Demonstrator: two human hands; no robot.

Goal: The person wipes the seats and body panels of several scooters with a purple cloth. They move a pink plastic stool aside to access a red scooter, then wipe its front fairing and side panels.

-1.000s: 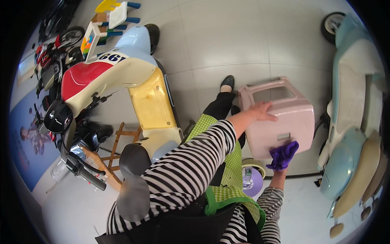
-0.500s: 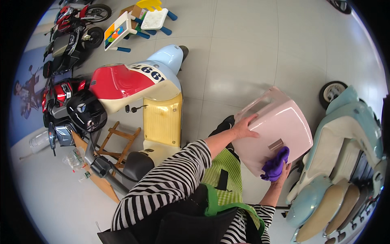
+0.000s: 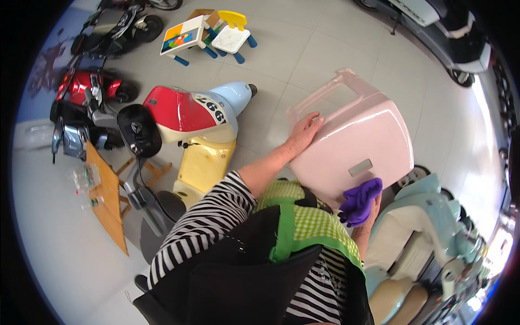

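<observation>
A glossy pale pink plastic stool [image 3: 368, 135] is tipped in front of me, with a small slot in its broad face and an open frame at its far side. My left hand [image 3: 304, 135] grips its left edge by the open frame, fingers closed over the rim. At the near right corner, my right hand [image 3: 374, 211] clutches a bunched purple cloth [image 3: 359, 202] against the stool below the slot. The cloth covers most of the right fingers.
A red, cream and yellow scooter [image 3: 184, 116] stands left, a pale blue scooter [image 3: 414, 208] close on the right. Beyond are a small play table [image 3: 184, 28], a child's chair [image 3: 232, 39], parked motorcycles [image 3: 122, 24] and a grey scooter [image 3: 439, 32]. A wooden folding table [image 3: 105, 189] stands left.
My left hand has slid from the stool's broad face to its left edge by the frame. The cloth stays near the slot in my right hand. The whole view has shifted.
</observation>
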